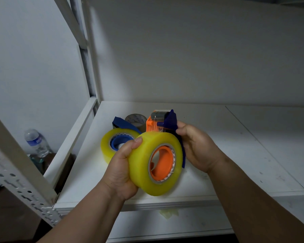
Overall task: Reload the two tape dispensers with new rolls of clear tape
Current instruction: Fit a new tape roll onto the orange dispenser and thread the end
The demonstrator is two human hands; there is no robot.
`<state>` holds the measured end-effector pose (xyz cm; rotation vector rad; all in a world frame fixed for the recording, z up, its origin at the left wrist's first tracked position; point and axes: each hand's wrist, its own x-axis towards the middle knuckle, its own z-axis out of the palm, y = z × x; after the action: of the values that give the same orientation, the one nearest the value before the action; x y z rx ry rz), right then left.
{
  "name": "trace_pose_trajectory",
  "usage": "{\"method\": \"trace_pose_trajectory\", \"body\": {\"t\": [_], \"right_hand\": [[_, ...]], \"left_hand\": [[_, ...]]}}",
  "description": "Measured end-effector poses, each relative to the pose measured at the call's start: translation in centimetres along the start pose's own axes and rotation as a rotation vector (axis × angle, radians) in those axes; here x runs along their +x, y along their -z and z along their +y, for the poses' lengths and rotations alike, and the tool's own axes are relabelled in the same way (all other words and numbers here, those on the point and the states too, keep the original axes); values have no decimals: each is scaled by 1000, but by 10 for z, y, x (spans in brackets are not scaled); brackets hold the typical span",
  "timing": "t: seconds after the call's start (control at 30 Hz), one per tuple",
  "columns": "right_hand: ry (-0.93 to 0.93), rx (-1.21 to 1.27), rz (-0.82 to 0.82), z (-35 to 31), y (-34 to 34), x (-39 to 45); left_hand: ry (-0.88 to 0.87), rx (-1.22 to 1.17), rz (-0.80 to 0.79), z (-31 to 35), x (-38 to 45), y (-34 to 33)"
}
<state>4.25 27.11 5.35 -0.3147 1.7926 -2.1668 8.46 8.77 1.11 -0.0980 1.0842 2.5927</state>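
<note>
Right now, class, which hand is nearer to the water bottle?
Left. The left hand grips the tape roll on the side toward the water bottle; the right hand holds the dispenser on the roll's far side.

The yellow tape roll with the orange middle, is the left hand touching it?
Touching. In the head view the left hand wraps the side of the yellow tape roll, its thumb pressed flat on the roll's outer face with no gap.
</note>
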Motion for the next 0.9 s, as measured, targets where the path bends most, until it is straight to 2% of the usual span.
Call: {"method": "trace_pose_trajectory", "body": {"t": [0.2,0.3,0.37,0.47,0.53,0.7,0.9], "right_hand": [[-27,-457,33,-11,-2,-2],[-31,-533,39,-15,1,1],[-40,-489,76,-13,3,3],[-85,-81,90,-3,4,0],[-86,-33,90,3,4,-2],[-54,-376,117,12,-1,-4],[-78,-734,156,24,2,-4]], "left_hand": [[-36,-39,-45,0,1,-4],[-56,-36,-12,2,4,-9],[-42,-31,0,2,5,-11],[-45,-57,24,4,7,-13],[-48,-87,32,4,9,-13],[-28,-107,43,0,15,-10],[33,-39,135,-5,18,-8]]}}
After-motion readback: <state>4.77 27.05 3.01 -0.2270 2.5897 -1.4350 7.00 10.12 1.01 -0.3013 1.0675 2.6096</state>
